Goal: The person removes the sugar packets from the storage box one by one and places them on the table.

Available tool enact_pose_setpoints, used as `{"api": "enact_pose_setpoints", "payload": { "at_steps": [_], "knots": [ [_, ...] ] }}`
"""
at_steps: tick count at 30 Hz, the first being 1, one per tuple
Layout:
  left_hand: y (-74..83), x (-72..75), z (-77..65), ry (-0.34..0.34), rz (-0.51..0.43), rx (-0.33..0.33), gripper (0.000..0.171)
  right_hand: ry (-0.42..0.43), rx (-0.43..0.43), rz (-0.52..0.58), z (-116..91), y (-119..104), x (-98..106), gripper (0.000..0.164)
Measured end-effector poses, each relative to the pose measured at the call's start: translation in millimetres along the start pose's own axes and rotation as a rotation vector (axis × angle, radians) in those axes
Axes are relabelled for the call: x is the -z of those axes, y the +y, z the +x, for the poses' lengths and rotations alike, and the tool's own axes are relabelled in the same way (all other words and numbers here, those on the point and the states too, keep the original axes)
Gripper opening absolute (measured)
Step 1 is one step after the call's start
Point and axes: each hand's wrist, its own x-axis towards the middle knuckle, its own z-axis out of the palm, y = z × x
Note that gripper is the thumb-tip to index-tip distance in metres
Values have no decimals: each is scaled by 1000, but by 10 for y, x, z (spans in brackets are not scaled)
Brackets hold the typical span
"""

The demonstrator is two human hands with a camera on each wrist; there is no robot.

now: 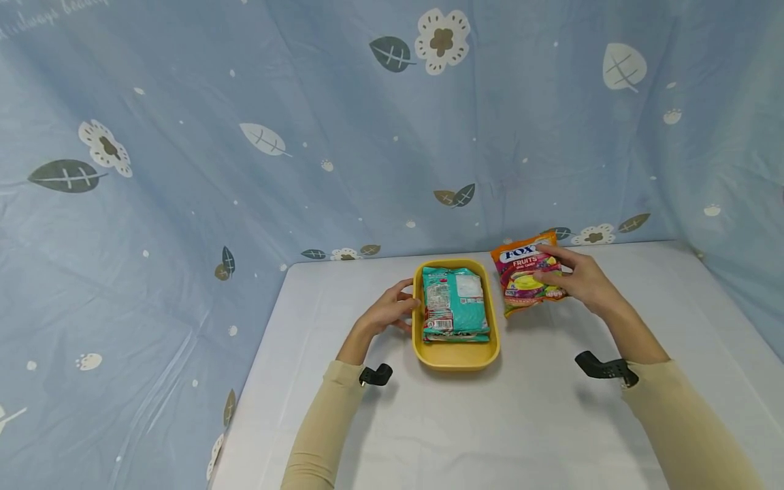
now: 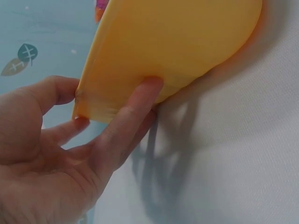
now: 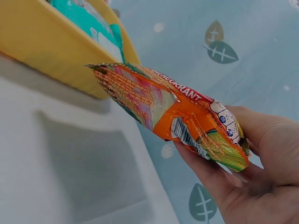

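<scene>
My left hand (image 1: 390, 309) holds a yellow plastic tray (image 1: 456, 357) by its left side. In the left wrist view its thumb touches the rim while other fingers lie against the outer wall (image 2: 187, 37). Inside the tray lie teal snack packets (image 1: 468, 309), one over another, printed backs up. To the right of the tray, my right hand (image 1: 582, 275) grips an orange-and-red bag of Fox's fruit candy (image 1: 523, 279) by its right side. The right wrist view shows this candy bag (image 3: 163, 116) between thumb and fingers, raised over the table with its shadow below.
A white-covered table (image 1: 520, 429) carries the tray near its back edge. Behind it hangs a blue curtain (image 1: 343, 136) with leaf and flower prints, which also runs down the left side. Black wrist mounts (image 1: 603, 367) stick out from both sleeves.
</scene>
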Motion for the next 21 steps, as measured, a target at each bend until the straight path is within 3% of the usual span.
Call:
{"api": "enact_pose_setpoints", "payload": {
  "at_steps": [21],
  "knots": [
    [-10,4,7,-2,-4,0,64,1,-43,9,-38,263,-150,78]
  ]
}}
